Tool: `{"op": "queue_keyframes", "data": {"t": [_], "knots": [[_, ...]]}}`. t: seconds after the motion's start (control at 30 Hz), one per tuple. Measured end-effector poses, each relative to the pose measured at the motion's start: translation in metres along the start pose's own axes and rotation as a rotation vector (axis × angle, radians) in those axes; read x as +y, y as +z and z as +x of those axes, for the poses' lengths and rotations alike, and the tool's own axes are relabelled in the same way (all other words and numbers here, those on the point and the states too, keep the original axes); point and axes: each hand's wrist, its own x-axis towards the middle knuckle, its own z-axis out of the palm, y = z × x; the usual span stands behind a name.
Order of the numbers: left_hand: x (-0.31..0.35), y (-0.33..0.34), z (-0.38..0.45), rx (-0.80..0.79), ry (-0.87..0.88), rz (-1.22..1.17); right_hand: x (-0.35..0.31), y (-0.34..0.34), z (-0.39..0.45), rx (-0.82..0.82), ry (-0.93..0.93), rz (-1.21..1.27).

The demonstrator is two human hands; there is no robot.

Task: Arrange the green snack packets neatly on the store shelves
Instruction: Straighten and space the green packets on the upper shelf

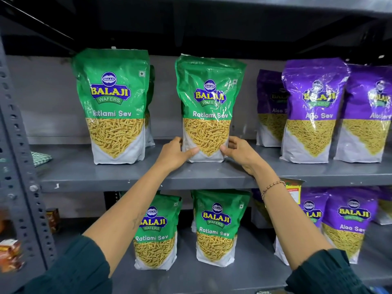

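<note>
A person's left hand (175,153) and right hand (238,152) grip the lower corners of a green Ratlami Sev packet (209,107) standing upright on the upper grey shelf (148,177), thumbs pressed to its front. Left of the left hand stands a second green packet (113,107) (another partly hidden behind it); purple Aloo Sev packets (314,111) stand right of the right hand.
</note>
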Motion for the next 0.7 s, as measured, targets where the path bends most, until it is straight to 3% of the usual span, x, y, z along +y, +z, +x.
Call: {"op": "queue_keyframes", "data": {"t": [0.07, 0.13, 0.2, 0.23, 0.33, 0.4, 0.47, 0.53, 0.63, 0.7], "knots": [[0.001, -0.004, -0.007, 0.066, 0.022, 0.020, -0.005, 0.003, -0.006, 0.106, -0.040, -0.032], [0.002, -0.015, -0.016, 0.169, 0.081, -0.065, -0.013, 0.011, -0.013, 0.349, -0.118, -0.083], [0.000, -0.033, -0.028, 0.335, 0.172, -0.152, -0.027, 0.024, -0.024, 0.573, -0.278, -0.095], [-0.004, -0.045, -0.034, 0.441, 0.223, -0.143, -0.034, 0.034, -0.028, 0.600, -0.354, -0.073], [-0.026, -0.084, -0.046, 0.712, 0.281, -0.067, -0.054, 0.072, -0.032, 0.412, -0.424, -0.054], [-0.048, -0.110, -0.046, 0.787, 0.164, -0.014, -0.059, 0.103, -0.025, 0.273, -0.398, -0.099], [-0.071, -0.132, -0.039, 0.703, -0.094, -0.026, -0.061, 0.135, -0.015, 0.142, -0.313, -0.094], [-0.089, -0.146, -0.035, 0.457, -0.315, -0.075, -0.061, 0.163, -0.002, -0.016, -0.189, -0.105], [-0.106, -0.158, -0.035, 0.099, -0.264, -0.215, -0.059, 0.193, 0.014, -0.173, -0.104, -0.234], [-0.114, -0.159, -0.034, 0.080, -0.206, -0.227, -0.058, 0.205, 0.020, -0.190, -0.074, -0.248]]}}
